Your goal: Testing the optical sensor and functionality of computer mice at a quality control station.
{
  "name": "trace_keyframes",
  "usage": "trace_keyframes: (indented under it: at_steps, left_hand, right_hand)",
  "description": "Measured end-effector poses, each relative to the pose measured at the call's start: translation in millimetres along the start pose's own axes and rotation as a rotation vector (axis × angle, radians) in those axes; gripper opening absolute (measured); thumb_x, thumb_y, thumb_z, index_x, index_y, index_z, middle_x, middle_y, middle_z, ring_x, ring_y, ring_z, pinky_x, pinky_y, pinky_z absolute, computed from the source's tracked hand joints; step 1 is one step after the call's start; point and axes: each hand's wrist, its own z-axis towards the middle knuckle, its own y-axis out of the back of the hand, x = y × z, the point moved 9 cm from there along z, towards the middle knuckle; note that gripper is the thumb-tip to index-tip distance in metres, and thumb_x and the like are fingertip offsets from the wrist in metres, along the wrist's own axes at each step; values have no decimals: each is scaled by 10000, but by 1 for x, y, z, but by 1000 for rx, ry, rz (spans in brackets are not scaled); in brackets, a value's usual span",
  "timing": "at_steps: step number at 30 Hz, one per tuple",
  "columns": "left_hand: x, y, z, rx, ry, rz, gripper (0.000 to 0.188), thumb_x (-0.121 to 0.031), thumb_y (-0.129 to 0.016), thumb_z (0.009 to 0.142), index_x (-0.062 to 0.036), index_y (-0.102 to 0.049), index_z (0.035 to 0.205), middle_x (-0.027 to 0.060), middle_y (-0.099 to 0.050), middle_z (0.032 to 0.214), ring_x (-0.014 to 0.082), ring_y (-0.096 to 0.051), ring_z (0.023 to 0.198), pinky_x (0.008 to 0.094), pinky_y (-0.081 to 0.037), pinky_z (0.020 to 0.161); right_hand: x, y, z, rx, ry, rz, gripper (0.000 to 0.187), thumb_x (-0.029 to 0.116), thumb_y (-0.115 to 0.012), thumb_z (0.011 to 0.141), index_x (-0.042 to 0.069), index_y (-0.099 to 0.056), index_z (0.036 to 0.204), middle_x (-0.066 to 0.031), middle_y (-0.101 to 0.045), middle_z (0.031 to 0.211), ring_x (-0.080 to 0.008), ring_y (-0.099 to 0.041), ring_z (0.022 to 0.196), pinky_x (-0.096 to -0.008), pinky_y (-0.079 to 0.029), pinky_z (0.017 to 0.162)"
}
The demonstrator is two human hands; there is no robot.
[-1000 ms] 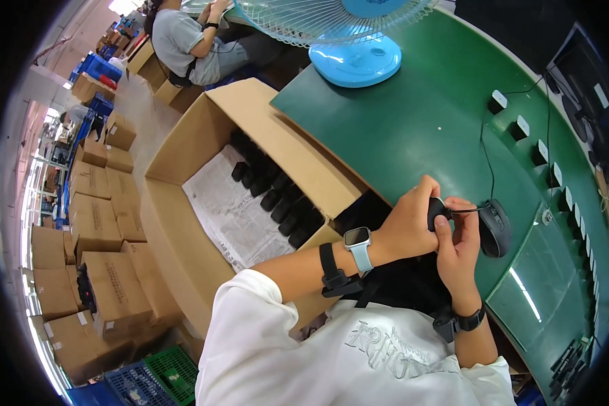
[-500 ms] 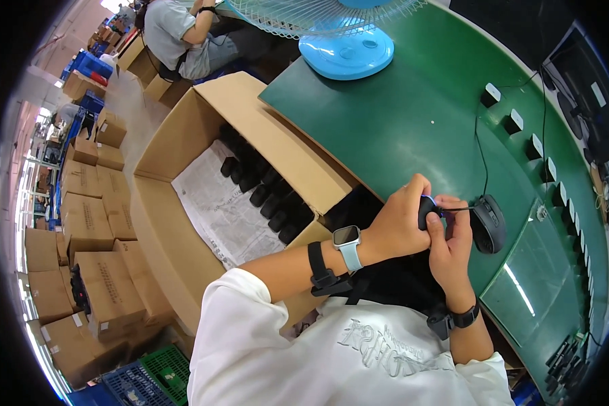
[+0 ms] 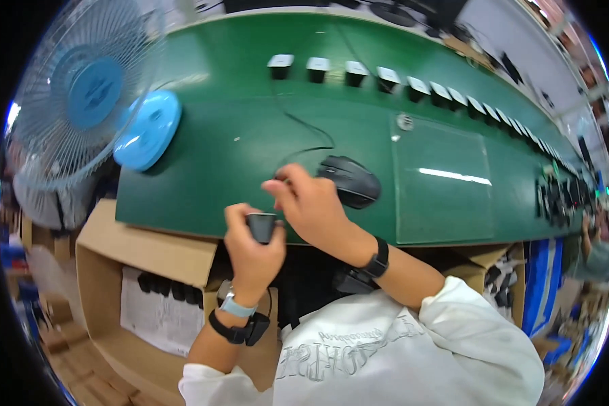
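Observation:
My left hand (image 3: 250, 260) is closed round a small black block-shaped device (image 3: 261, 228) with a pale top edge, held over the table's front edge. Just to its right, my right hand (image 3: 318, 210) has its fingers bent and pinched at a thin black cable (image 3: 311, 126); the cable's end is hidden by the fingers. That cable loops back across the green table toward the row of devices. Beside the right hand lies a black computer mouse (image 3: 350, 181). The two hands are close but apart.
Several black devices with white tops (image 3: 317, 69) stand in a row along the back. A clear sheet (image 3: 443, 196) lies on the green table (image 3: 210, 149). A blue fan (image 3: 95, 88) stands at left; an open carton (image 3: 98, 271) holding black devices is below it.
My view has swung to the right. My hands, which were together on the black device, have drawn apart; the device stays in the left hand and the cable in the right has come away from it.

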Motion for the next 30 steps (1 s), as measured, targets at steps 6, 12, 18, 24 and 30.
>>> trace_keyframes:
  at_steps: [6, 12, 18, 24, 30]
  left_hand:
    - [14, -35, -9, 362, 269, -831, 459, -282, -602, 985, -62, -421, 1345, 97, -497, 1299, 231, -510, 1215, 390, -412, 1068]
    - [-18, -57, -49, 673, 256, -781, 587, -503, -370, 1082, -68, -317, 1473, 120, -411, 1451, 255, -424, 1361, 414, -315, 1156]
    - [5, -71, -62, 635, -57, -662, 651, -597, -538, 986, -108, -355, 1376, 177, -308, 1498, 339, -441, 1319, 498, -435, 1055]
    - [-21, -39, -21, 361, -18, -638, 310, -249, -443, 1065, -67, -368, 1305, 161, -424, 1410, 288, -554, 1111, 402, -516, 889]
    - [-21, -46, -15, 348, 26, -548, 266, -161, -444, 1052, -44, -374, 1282, 145, -431, 1408, 228, -579, 1046, 370, -486, 857]
  right_hand:
    - [37, 40, -21, 24, 416, 28, 274, 216, -724, 853, 20, -650, 1030, -146, -674, 1002, -315, -658, 924, -407, -534, 790]
    - [39, 73, -78, 321, 337, 70, 392, 179, -730, 835, 51, -588, 1178, -152, -618, 1119, -363, -614, 1013, -440, -519, 839]
    - [27, 121, -117, 211, 239, 89, 489, 140, -813, 771, 50, -612, 1208, -160, -643, 1109, -350, -627, 1039, -429, -523, 864]
    - [-43, 403, -191, -401, -258, -249, 560, -4, -812, 790, 82, -637, 1314, -45, -628, 1197, -167, -617, 1106, -341, -531, 969]
    - [-139, 523, -379, -440, -617, -633, 479, 20, -806, 802, -9, -646, 1253, -17, -666, 1083, -103, -607, 955, -280, -516, 857]
